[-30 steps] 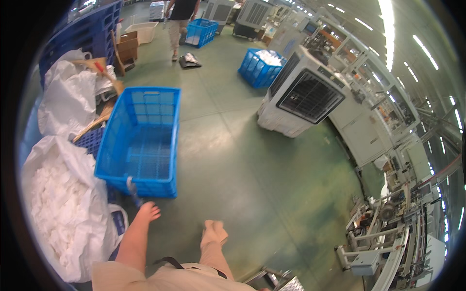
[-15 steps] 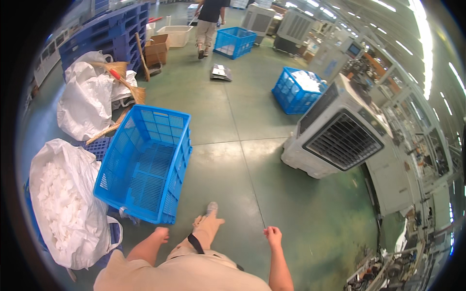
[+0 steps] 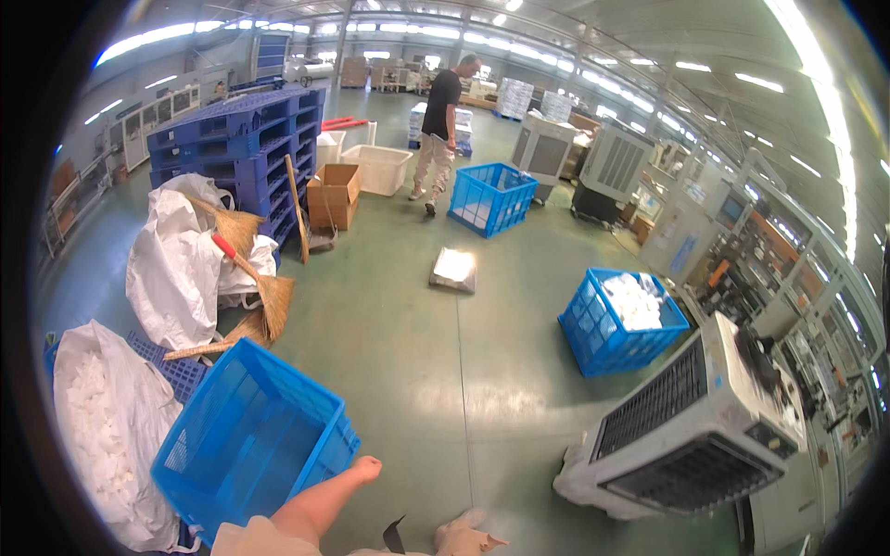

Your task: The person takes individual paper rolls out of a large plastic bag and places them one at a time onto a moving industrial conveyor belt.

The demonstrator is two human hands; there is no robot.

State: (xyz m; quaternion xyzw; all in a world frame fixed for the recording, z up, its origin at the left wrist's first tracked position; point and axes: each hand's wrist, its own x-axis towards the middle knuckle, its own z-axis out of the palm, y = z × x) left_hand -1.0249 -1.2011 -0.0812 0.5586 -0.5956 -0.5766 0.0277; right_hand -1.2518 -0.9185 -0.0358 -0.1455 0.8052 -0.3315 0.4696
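My left hand (image 3: 368, 469) hangs over the floor just past the right side of a large blue plastic crate (image 3: 320, 454). Its fingers are loosely curled, and nothing shows in them. The crate has mesh walls, and its inside shows bare blue plastic. To its left stands a white woven sack (image 3: 153, 417) of small white pieces. My right hand is out of the picture. Ahead on the floor lies a flat packet with a shiny top (image 3: 454, 269). A second blue crate (image 3: 593, 343), holding white pieces, stands to the right.
A grey air cooler (image 3: 686, 445) stands at the near right. On the left are straw brooms (image 3: 273, 301), another white sack (image 3: 171, 269), stacked blue pallets (image 3: 222, 139) and a cardboard box (image 3: 334, 196). A person (image 3: 440, 120) walks beside a farther blue crate (image 3: 491, 199). Machinery (image 3: 742, 269) lines the right side.
My view has lifted and moved forward, bringing the flat packet and second crate nearer. My left hand has swung forward, and my right hand has left the picture. The person ahead has turned sideways.
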